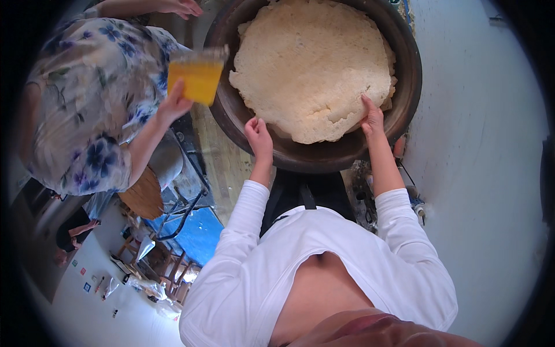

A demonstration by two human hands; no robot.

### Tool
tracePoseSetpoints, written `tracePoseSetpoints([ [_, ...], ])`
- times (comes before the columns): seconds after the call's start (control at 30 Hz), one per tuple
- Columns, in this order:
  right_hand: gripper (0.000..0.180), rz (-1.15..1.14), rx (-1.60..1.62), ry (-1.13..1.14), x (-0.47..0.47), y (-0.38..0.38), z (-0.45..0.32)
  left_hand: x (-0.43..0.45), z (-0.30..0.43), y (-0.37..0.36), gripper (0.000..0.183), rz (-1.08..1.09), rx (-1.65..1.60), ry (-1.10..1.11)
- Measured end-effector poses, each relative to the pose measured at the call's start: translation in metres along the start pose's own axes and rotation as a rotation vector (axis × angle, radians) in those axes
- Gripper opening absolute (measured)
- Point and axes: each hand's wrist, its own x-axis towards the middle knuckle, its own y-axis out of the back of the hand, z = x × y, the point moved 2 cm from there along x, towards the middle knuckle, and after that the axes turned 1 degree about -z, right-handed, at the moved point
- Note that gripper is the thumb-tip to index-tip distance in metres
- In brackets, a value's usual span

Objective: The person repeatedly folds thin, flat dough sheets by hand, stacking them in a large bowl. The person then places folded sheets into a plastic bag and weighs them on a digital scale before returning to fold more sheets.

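A stack of large, thin, pale flatbreads (312, 65) fills a wide, dark brown round basin (303, 162) in front of me. The top sheet has a ragged edge and small tears at its near right. My left hand (260, 138) has its fingers pinched at the near left edge of that sheet. On the near right, my right hand (372, 120) grips the edge, thumb on top and the other fingers mostly hidden beneath. Lower layers show along the right side of the stack.
A co-worker in a floral shirt (99, 86) stands at the left, holding a blurred clear container with yellow contents (195, 82) beside the basin rim. Below are a round wooden board (143, 195) and a blue surface (195, 232). A pale wall (477, 130) borders the right side.
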Motion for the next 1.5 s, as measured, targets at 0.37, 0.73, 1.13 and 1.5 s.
tracePoseSetpoints([
  [0.37, 0.045, -0.204, -0.452, 0.633, -0.112, -0.132, -0.174, -0.078, 0.121, -0.022, 0.069, -0.326, 0.498, -1.186],
  [0.73, 0.075, -0.696, -1.343, 0.890, -0.219, -0.382, -0.267, -0.077, 0.257, -0.015, 0.053, -0.206, -0.101, -0.913],
  [1.13, 0.075, -0.382, -0.273, -0.009, -0.225, -0.185, -0.150, -0.106, 0.316, -0.031, 0.029, -0.251, 0.906, -0.879],
  [1.5, 0.029, -0.649, -1.100, 0.207, -0.180, -0.179, -0.234, -0.158, 0.281, -0.083, 0.050, -0.647, 0.480, -0.928],
])
